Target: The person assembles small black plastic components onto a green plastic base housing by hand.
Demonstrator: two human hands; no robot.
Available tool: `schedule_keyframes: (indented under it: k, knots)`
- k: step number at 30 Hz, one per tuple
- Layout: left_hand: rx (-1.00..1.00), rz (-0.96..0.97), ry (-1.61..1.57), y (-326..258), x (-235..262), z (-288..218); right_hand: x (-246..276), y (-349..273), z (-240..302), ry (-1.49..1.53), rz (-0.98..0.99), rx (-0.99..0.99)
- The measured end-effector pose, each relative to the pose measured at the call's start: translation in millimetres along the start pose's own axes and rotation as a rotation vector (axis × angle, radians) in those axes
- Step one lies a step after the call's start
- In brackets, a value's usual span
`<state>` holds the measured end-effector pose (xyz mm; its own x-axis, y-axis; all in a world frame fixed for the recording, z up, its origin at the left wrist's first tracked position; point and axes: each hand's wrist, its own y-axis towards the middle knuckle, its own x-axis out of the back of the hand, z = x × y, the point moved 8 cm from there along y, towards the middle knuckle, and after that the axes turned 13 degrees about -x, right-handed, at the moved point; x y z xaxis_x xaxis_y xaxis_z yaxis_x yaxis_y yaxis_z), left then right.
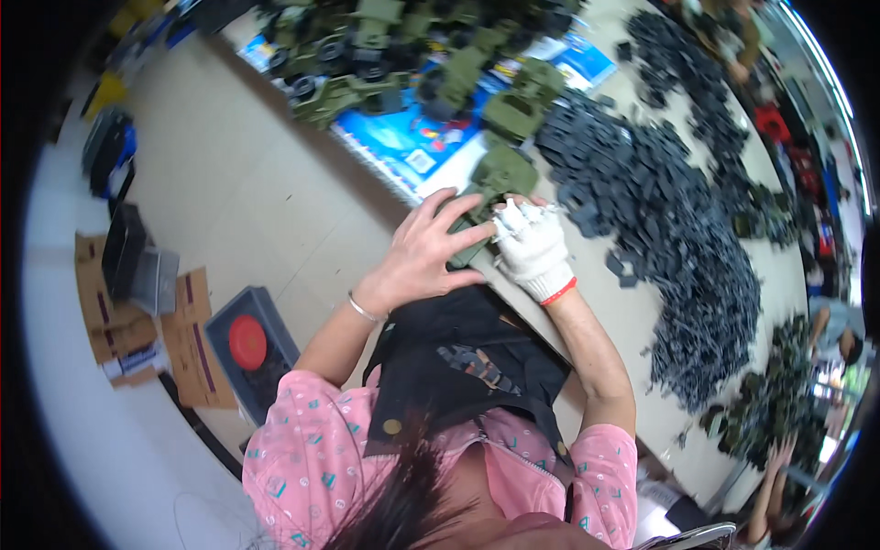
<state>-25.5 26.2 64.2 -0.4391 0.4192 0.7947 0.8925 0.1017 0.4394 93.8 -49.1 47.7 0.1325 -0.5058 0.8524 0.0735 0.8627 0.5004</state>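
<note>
My left hand point(423, 252) is bare, with a thin bracelet at the wrist, and its fingers wrap over an olive-green toy vehicle point(500, 174) at the table's near edge. My right hand point(533, 247) wears a white knit glove with a red cuff and presses on the same toy from the right side. Both hands touch each other on the toy. Much of the toy's lower half is hidden under my fingers.
More green toy vehicles point(385, 55) are heaped on blue sheets point(412, 137) at the table's far end. A long pile of dark grey plastic parts point(669, 220) runs along the right. A grey crate with a red disc point(247, 341) and cardboard point(119, 321) lie on the floor. Another person's arm point(775, 486) shows lower right.
</note>
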Motion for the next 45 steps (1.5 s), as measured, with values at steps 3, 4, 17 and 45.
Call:
schedule_keyframes:
  k: [3, 4, 17, 45]
  knots:
    - [-0.011, -0.055, 0.120, 4, -20, -26, 25, -41, -17, 0.059, -0.009, -0.129]
    - [0.038, -0.057, 0.154, 4, -26, -29, 34, -58, -30, 0.012, -0.094, -0.186]
    - [0.015, -0.291, -0.123, 58, 2, -12, 63, -15, -121, -0.400, 0.124, -0.237]
    - [-0.021, -0.080, -0.434, 76, -56, 47, 19, -70, -152, 1.074, -0.049, -1.104]
